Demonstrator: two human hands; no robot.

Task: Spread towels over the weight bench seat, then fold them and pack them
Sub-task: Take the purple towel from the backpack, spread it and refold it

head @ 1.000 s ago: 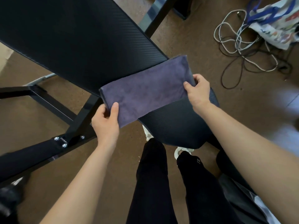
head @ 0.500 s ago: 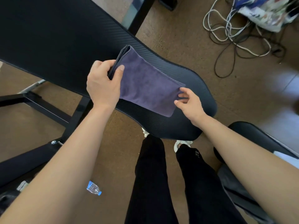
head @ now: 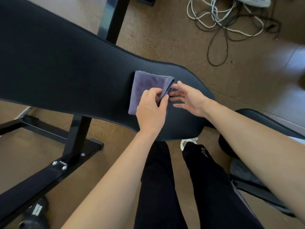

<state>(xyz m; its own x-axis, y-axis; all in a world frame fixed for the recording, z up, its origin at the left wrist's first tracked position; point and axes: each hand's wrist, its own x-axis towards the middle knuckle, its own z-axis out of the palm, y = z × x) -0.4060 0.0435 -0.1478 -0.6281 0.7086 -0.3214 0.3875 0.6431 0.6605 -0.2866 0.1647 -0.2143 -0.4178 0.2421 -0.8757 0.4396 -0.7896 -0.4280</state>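
**Folding step: towel on the bench seat**

Your left hand pinches the towel's raised flap. Your right hand is released, fingers straight, just beside it. Lay the flap flush, align the edges, then press flat. The towel lies near the seat's rounded end. Cables lie on the floor, well apart from the work.

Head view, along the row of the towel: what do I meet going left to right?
weight bench pad → folded purple towel → right hand → brown floor. The left hand lies over the towel, so it is left out.
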